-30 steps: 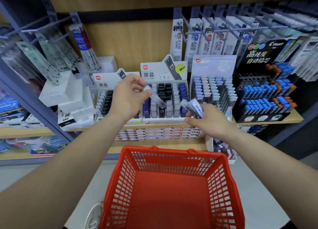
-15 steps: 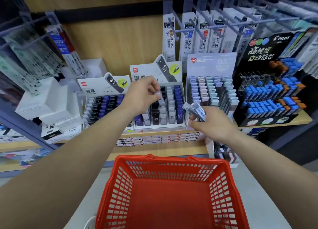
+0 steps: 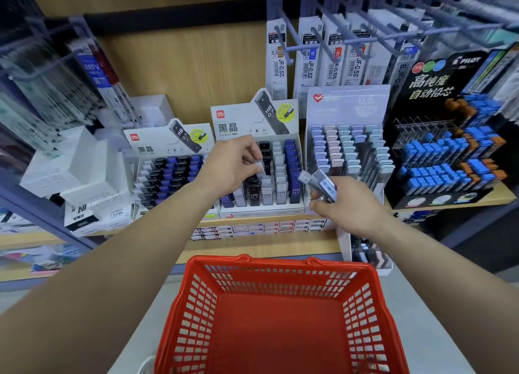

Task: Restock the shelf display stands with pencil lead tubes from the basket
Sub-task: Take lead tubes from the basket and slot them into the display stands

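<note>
My left hand (image 3: 233, 164) reaches into the middle white display stand (image 3: 300, 205) and pinches a grey lead tube (image 3: 259, 168) down among its rows of black, grey and blue tubes. My right hand (image 3: 348, 205) hovers just right of that stand and grips a small bunch of clear lead tubes (image 3: 318, 184) that stick out up and to the left. The red basket (image 3: 213, 283) sits below both arms; its floor shows no tubes.
A second white stand (image 3: 132, 160) with black and blue tubes is to the left. A pastel-tube stand (image 3: 348, 101) and a black stand (image 3: 398, 188) with blue and orange tubes stand to the right. Hooks with refill packs (image 3: 309, 59) jut out above.
My left hand has carried its tube from above the left stand rightward and down into the middle stand's rows. My right hand has kept hold of its bunch of tubes.
</note>
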Action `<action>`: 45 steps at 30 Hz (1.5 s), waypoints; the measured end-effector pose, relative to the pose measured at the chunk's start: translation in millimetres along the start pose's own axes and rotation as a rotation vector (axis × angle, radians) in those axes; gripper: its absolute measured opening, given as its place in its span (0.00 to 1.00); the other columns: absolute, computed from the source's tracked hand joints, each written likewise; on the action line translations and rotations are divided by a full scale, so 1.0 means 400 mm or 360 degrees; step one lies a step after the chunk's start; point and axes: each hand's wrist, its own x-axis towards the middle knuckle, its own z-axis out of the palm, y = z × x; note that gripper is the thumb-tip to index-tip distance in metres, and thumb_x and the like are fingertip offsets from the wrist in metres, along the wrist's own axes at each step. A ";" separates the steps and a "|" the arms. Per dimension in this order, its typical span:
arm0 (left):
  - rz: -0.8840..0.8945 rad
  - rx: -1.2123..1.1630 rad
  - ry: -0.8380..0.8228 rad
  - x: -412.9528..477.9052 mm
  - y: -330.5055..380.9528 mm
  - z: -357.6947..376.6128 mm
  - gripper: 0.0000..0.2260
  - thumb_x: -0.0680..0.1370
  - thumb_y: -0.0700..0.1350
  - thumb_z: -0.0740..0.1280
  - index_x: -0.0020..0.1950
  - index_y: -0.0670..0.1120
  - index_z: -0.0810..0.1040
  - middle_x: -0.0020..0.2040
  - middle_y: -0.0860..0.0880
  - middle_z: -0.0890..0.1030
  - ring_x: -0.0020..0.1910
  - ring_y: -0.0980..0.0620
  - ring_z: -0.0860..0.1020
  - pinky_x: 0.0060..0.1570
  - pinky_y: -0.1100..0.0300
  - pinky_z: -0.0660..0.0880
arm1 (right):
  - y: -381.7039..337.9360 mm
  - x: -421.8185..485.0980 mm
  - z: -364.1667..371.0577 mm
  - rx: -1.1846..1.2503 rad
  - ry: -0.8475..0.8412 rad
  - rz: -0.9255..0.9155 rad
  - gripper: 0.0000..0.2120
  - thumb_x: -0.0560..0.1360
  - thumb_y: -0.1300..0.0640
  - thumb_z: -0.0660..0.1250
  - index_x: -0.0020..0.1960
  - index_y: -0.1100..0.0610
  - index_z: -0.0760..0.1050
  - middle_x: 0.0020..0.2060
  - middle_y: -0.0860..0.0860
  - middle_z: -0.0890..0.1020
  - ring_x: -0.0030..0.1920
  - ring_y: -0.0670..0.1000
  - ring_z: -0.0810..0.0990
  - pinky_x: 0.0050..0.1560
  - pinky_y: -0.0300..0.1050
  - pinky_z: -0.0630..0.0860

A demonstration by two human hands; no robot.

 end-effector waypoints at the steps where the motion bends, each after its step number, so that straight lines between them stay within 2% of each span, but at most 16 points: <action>1: -0.0001 -0.0002 -0.0015 0.001 0.000 0.001 0.12 0.74 0.40 0.77 0.43 0.54 0.77 0.41 0.55 0.82 0.42 0.61 0.80 0.38 0.78 0.71 | -0.002 -0.001 0.000 -0.0016 -0.0005 -0.0004 0.04 0.74 0.55 0.72 0.43 0.52 0.78 0.32 0.46 0.80 0.28 0.42 0.76 0.30 0.33 0.70; 5: -0.0050 -0.0027 -0.0060 0.009 0.009 0.001 0.11 0.75 0.41 0.77 0.41 0.56 0.79 0.40 0.56 0.83 0.44 0.59 0.82 0.43 0.71 0.74 | -0.008 -0.006 -0.001 -0.0029 -0.0023 -0.0011 0.05 0.74 0.54 0.72 0.44 0.53 0.78 0.34 0.49 0.81 0.35 0.52 0.81 0.31 0.37 0.72; 7: -0.0063 -0.0038 -0.0065 0.014 0.013 -0.001 0.12 0.75 0.41 0.77 0.40 0.57 0.80 0.40 0.57 0.84 0.43 0.60 0.83 0.44 0.68 0.75 | -0.013 -0.008 -0.003 -0.0033 -0.0037 -0.0020 0.05 0.75 0.53 0.72 0.45 0.53 0.78 0.35 0.51 0.82 0.36 0.54 0.82 0.37 0.45 0.76; 10: -0.0071 -0.0020 -0.0091 0.017 0.020 -0.006 0.11 0.75 0.41 0.77 0.40 0.57 0.82 0.39 0.57 0.84 0.42 0.61 0.83 0.44 0.68 0.76 | -0.017 -0.010 -0.004 -0.0015 -0.0049 -0.0039 0.04 0.75 0.53 0.72 0.44 0.52 0.78 0.35 0.51 0.82 0.35 0.54 0.82 0.38 0.49 0.78; 14: -0.0032 0.0083 -0.0113 0.023 0.026 -0.013 0.07 0.74 0.42 0.78 0.42 0.53 0.84 0.40 0.56 0.85 0.43 0.57 0.83 0.49 0.60 0.79 | -0.017 -0.012 -0.003 -0.0029 -0.0053 -0.0052 0.05 0.75 0.53 0.72 0.43 0.50 0.77 0.32 0.49 0.79 0.34 0.53 0.81 0.35 0.46 0.76; 20: -0.0050 0.0141 -0.0239 0.023 0.028 -0.002 0.08 0.75 0.43 0.77 0.40 0.56 0.84 0.43 0.57 0.85 0.45 0.57 0.82 0.54 0.57 0.79 | -0.013 -0.014 -0.001 -0.0006 -0.0061 -0.0072 0.04 0.75 0.54 0.72 0.44 0.50 0.77 0.31 0.47 0.78 0.31 0.51 0.79 0.29 0.36 0.70; 22: -0.0074 0.0064 -0.0189 0.021 0.029 -0.002 0.05 0.77 0.44 0.75 0.44 0.54 0.86 0.43 0.58 0.84 0.46 0.58 0.81 0.54 0.59 0.78 | -0.013 -0.012 0.001 0.0007 -0.0062 -0.0066 0.04 0.75 0.54 0.72 0.44 0.51 0.77 0.31 0.47 0.78 0.29 0.49 0.77 0.29 0.35 0.70; 24: -0.0026 -0.0086 -0.0069 0.009 0.037 -0.002 0.06 0.78 0.45 0.74 0.44 0.56 0.85 0.41 0.62 0.83 0.42 0.65 0.79 0.47 0.66 0.75 | -0.014 -0.012 0.004 0.0049 -0.0069 -0.0066 0.04 0.75 0.54 0.72 0.44 0.51 0.77 0.31 0.47 0.79 0.28 0.47 0.76 0.28 0.34 0.69; 26: 0.0072 -0.0320 -0.0106 -0.016 0.057 0.000 0.06 0.77 0.46 0.74 0.44 0.58 0.84 0.40 0.59 0.84 0.40 0.66 0.79 0.43 0.72 0.74 | -0.021 -0.012 0.008 0.0110 -0.0077 -0.0102 0.04 0.75 0.53 0.72 0.43 0.51 0.78 0.31 0.47 0.80 0.29 0.45 0.77 0.29 0.35 0.71; 29: 0.0142 -0.0510 -0.0385 -0.055 0.081 0.010 0.05 0.77 0.46 0.75 0.49 0.57 0.85 0.45 0.55 0.85 0.44 0.60 0.81 0.49 0.64 0.78 | -0.038 -0.014 0.014 0.0278 -0.0103 -0.0145 0.05 0.76 0.52 0.71 0.43 0.51 0.78 0.31 0.47 0.82 0.29 0.41 0.78 0.30 0.34 0.70; 31: 0.0148 -0.0571 -0.0401 -0.069 0.086 0.011 0.05 0.78 0.43 0.74 0.47 0.55 0.85 0.42 0.52 0.85 0.43 0.53 0.82 0.51 0.54 0.79 | -0.049 -0.016 0.016 0.0395 -0.0147 -0.0150 0.06 0.77 0.51 0.71 0.43 0.50 0.78 0.31 0.46 0.83 0.30 0.41 0.80 0.29 0.31 0.69; 32: 0.0135 -0.0603 -0.0376 -0.073 0.084 0.008 0.06 0.78 0.42 0.73 0.46 0.54 0.84 0.40 0.52 0.84 0.41 0.52 0.81 0.48 0.54 0.80 | -0.054 -0.019 0.016 0.0425 -0.0171 -0.0160 0.06 0.77 0.50 0.71 0.44 0.50 0.78 0.32 0.46 0.83 0.30 0.41 0.80 0.29 0.30 0.68; 34: 0.0087 -0.0628 -0.0326 -0.083 0.076 -0.006 0.05 0.80 0.43 0.71 0.47 0.52 0.82 0.35 0.54 0.82 0.33 0.54 0.78 0.36 0.60 0.77 | -0.061 -0.023 0.013 0.0493 -0.0214 -0.0169 0.08 0.78 0.47 0.69 0.43 0.50 0.78 0.31 0.48 0.83 0.26 0.41 0.77 0.27 0.32 0.68; 36: 0.0003 -0.0666 -0.0281 -0.096 0.064 -0.025 0.04 0.81 0.44 0.70 0.47 0.52 0.81 0.34 0.52 0.82 0.29 0.54 0.77 0.31 0.62 0.75 | -0.065 -0.026 0.003 0.0636 -0.0217 -0.0096 0.14 0.81 0.46 0.65 0.43 0.54 0.78 0.27 0.49 0.81 0.22 0.43 0.71 0.24 0.36 0.68; 40: -0.0091 -0.0886 -0.0241 -0.126 0.049 -0.049 0.02 0.79 0.42 0.72 0.48 0.48 0.84 0.37 0.45 0.85 0.35 0.51 0.82 0.37 0.61 0.80 | -0.070 -0.031 -0.010 0.0799 -0.0144 0.0050 0.24 0.82 0.44 0.62 0.37 0.61 0.74 0.18 0.48 0.68 0.19 0.50 0.63 0.23 0.40 0.64; 45: -0.0194 -0.1126 -0.0085 -0.143 0.052 -0.032 0.02 0.77 0.46 0.75 0.46 0.49 0.87 0.41 0.43 0.86 0.38 0.50 0.83 0.41 0.62 0.80 | -0.085 -0.034 -0.010 0.0969 -0.0118 0.0055 0.15 0.83 0.50 0.64 0.38 0.53 0.74 0.18 0.43 0.69 0.18 0.47 0.62 0.22 0.36 0.61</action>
